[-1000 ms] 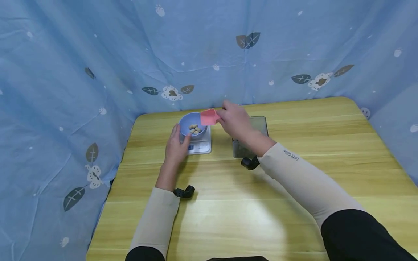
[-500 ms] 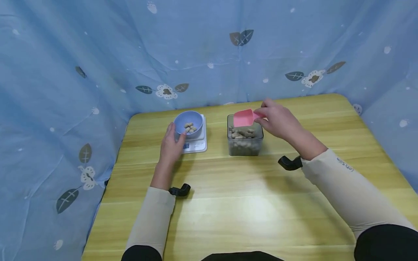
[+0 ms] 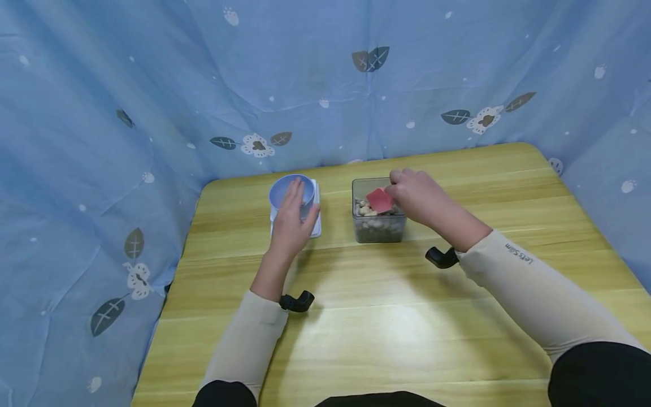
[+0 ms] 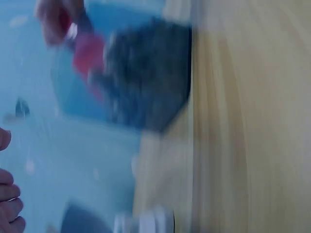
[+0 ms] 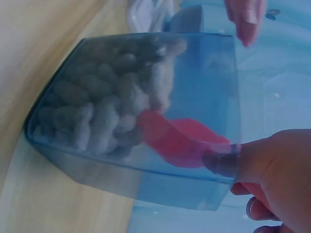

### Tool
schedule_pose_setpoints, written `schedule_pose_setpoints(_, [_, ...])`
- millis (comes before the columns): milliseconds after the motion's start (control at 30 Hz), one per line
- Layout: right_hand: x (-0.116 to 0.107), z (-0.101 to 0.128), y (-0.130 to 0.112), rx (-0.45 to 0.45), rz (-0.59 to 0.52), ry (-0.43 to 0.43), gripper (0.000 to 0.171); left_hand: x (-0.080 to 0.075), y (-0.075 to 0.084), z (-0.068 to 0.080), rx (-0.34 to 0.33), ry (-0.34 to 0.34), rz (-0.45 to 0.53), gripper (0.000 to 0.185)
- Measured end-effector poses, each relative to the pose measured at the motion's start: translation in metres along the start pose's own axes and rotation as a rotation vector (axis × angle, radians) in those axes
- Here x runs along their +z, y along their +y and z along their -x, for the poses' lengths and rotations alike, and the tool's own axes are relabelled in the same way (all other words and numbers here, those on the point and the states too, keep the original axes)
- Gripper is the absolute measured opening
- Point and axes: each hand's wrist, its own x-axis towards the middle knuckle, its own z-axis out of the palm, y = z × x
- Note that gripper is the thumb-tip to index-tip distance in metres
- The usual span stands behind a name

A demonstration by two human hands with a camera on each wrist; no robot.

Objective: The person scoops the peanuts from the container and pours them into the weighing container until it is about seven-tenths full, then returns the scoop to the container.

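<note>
Blue cloth printed with leaves and flowers walls in our yellow wooden table (image 3: 386, 316) on three sides. Toward the far edge stands the clear square plastic container of peanuts in their shells (image 3: 378, 217), and to its left the small round blue bowl (image 3: 286, 189) sits on the white kitchen scale (image 3: 315, 226).

Our right hand (image 3: 422, 198) pinches the handle of the pink plastic scoop (image 3: 380, 200), whose blade is already down among the nuts. Our left hand (image 3: 294, 223) rests with relaxed fingers over the near rim of the bowl.

To scoop well, we judge it best to push the blade low along the container wall and level it before lifting, so nothing rolls off. We should keep the left hand light on the bowl, since pressing may upset the scale's reading.
</note>
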Motion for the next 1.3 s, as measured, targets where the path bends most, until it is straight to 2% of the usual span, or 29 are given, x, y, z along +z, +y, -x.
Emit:
schedule_pose_setpoints(167, [0.002,0.002,0.001,0.033,0.024,-0.040,0.008,0.021,0.035,-0.002,0.074,-0.164,0.068,0.066])
schedule_pose_setpoints(333, [-0.006,0.002,-0.002,0.051,0.156,-0.037,0.017,0.036,0.051,-0.004,0.115,-0.251,0.031,0.063])
schedule_pose_setpoints(467, [-0.014,0.000,-0.007,0.051,0.219,-0.049,0.026,0.040,0.054,-0.004,0.121,-0.258,-0.013,0.063])
schedule_pose_setpoints(700, [-0.017,-0.007,-0.007,-0.047,0.152,-0.105,0.023,0.042,0.052,-0.004,0.120,-0.244,-0.009,0.065])
schedule_pose_setpoints(833, [-0.010,-0.008,-0.006,-0.056,0.131,-0.099,0.022,0.044,0.051,-0.003,0.132,-0.227,0.012,0.065])
schedule_pose_setpoints(967, [0.004,-0.009,-0.002,-0.080,0.105,-0.058,0.019,0.045,0.050,-0.003,0.110,-0.226,0.035,0.065])
schedule_pose_setpoints(1067, [0.008,-0.010,0.002,-0.102,0.021,-0.052,0.015,0.046,0.051,-0.003,0.080,-0.234,0.037,0.064])
schedule_pose_setpoints(1200, [-0.005,-0.008,0.005,-0.055,-0.134,-0.160,0.008,0.046,0.052,-0.003,0.079,-0.235,0.025,0.063])
schedule_pose_setpoints(1300, [-0.008,-0.006,0.007,-0.003,-0.205,-0.216,0.005,0.045,0.052,-0.002,0.073,-0.239,0.027,0.064])
